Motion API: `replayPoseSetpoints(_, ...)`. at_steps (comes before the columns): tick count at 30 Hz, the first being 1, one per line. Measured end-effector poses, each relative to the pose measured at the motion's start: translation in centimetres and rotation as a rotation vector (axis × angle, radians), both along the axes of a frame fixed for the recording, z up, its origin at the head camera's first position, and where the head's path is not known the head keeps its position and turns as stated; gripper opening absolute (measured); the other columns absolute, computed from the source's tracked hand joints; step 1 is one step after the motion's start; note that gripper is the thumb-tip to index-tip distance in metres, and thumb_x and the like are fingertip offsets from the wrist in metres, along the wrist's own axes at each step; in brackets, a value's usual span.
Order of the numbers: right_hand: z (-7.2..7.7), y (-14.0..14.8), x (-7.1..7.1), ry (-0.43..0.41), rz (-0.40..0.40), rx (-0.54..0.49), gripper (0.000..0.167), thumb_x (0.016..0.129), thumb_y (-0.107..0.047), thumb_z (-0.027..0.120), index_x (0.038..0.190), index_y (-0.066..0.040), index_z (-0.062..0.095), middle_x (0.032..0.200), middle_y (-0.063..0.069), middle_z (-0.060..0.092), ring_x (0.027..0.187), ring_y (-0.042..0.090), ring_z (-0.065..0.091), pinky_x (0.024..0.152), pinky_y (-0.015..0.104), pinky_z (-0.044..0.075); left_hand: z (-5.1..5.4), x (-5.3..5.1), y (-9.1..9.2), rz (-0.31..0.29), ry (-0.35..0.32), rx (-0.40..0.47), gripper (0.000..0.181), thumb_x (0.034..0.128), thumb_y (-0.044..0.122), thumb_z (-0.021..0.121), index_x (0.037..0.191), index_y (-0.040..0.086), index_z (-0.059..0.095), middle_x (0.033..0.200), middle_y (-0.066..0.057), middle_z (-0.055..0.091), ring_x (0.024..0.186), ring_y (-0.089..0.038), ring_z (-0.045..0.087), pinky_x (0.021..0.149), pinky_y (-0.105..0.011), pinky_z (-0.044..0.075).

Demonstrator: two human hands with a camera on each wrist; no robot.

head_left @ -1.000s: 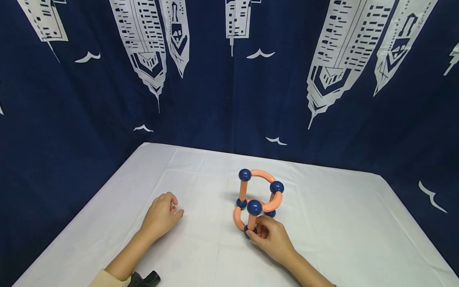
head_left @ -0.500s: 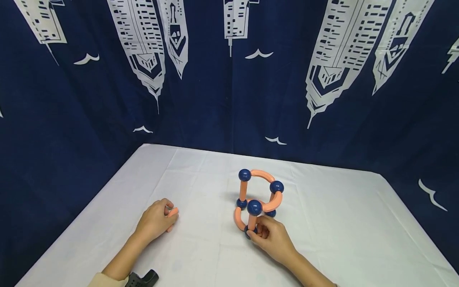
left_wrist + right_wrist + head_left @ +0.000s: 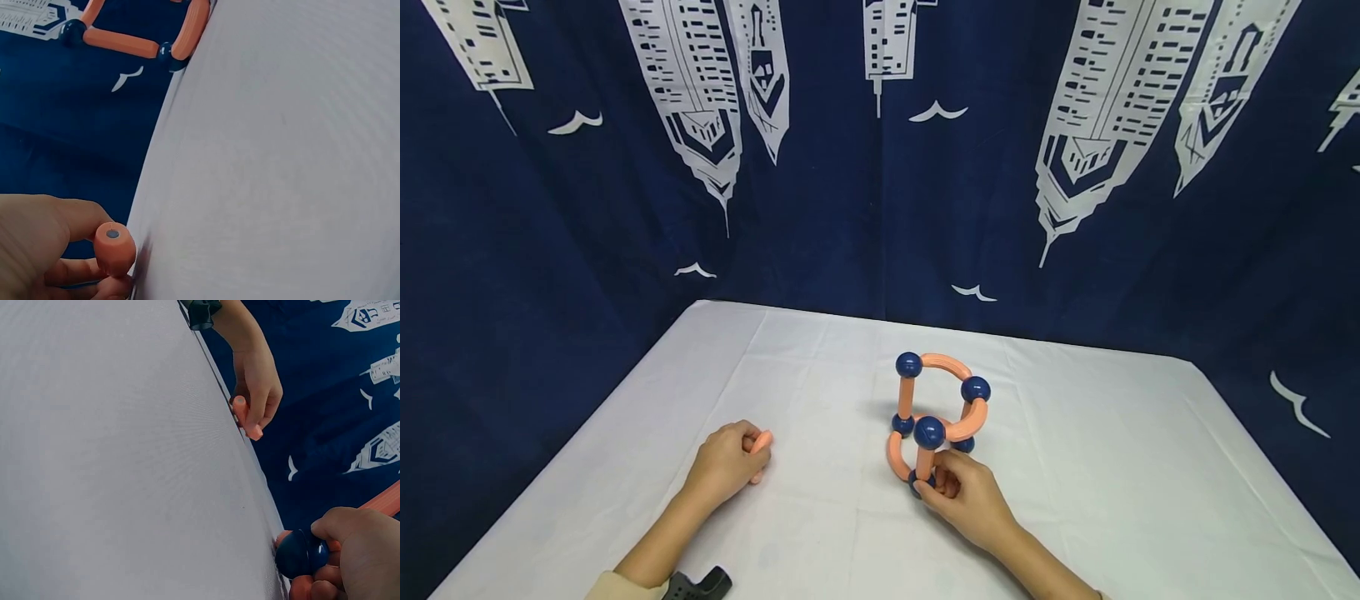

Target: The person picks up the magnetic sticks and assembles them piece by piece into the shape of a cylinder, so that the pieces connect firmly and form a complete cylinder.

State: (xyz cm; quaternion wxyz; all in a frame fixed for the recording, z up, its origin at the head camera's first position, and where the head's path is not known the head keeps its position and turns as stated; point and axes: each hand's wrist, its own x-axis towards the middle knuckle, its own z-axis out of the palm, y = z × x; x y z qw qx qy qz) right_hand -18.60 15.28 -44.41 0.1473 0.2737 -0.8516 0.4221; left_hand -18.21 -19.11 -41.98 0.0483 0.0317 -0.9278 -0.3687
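Observation:
My left hand point(image 3: 722, 462) is at the left side of the table, gripping an orange magnetic rod point(image 3: 115, 250) between thumb and fingers. A grey magnet shows in the rod's near end in the left wrist view; the fingers cover its middle. Right of centre stands a frame of dark blue balls and orange rods, with curved rods point(image 3: 967, 422) above and below and straight upright rods point(image 3: 906, 398) between. My right hand point(image 3: 973, 496) pinches the frame's near lower ball point(image 3: 300, 553), below the near upper ball point(image 3: 929, 432).
A white cloth covers the table point(image 3: 820, 375). Behind it hangs a dark blue curtain point(image 3: 835, 217) printed with white buildings and birds. A black device point(image 3: 700, 583) sits on my left wrist.
One second ago no rod showed in my left hand; it has since shifted a little toward me and now holds the orange rod. My right hand stays on the frame's lower ball.

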Motion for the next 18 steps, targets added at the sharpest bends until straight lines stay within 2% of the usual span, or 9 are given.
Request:
replayPoseSetpoints(5, -0.1, 0.0, 0.1, -0.021, 0.002, 0.004, 0.019, 0.078, -0.013, 0.081, 0.087, -0.016, 0.065, 0.07, -0.011, 0.049, 0.058, 0.002, 0.044, 0.048, 0.021, 0.041, 0.5, 0.2, 0.6, -0.027, -0.022, 0.04, 0.022, 0.0888, 0.016, 0.065, 0.104, -0.001, 0.062, 0.062, 0.004, 0.06, 0.054, -0.013, 0.056, 0.055, -0.03, 0.044)
replayPoseSetpoints(9, -0.1, -0.1, 0.1, -0.014, 0.011, -0.002, 0.02, 0.078, -0.012, 0.081, 0.088, -0.017, 0.065, 0.07, -0.011, 0.049, 0.058, 0.002, 0.045, 0.048, 0.021, 0.041, 1.3, 0.4, 1.5, -0.063, -0.03, 0.062, 0.022, 0.0897, 0.017, 0.065, 0.104, 0.001, 0.062, 0.057, 0.005, 0.059, 0.055, -0.014, 0.052, 0.053, -0.03, 0.041)
replayPoseSetpoints(18, -0.2, 0.0, 0.1, 0.003, 0.008, -0.013, 0.021, 0.077, -0.011, 0.082, 0.086, -0.017, 0.064, 0.069, -0.01, 0.05, 0.058, 0.001, 0.044, 0.048, 0.021, 0.041, 5.0, -0.7, 4.2, -0.137, 0.009, 0.077, 0.023, 0.0884, 0.022, 0.066, 0.105, 0.006, 0.063, 0.058, 0.005, 0.061, 0.056, -0.015, 0.049, 0.05, -0.027, 0.036)
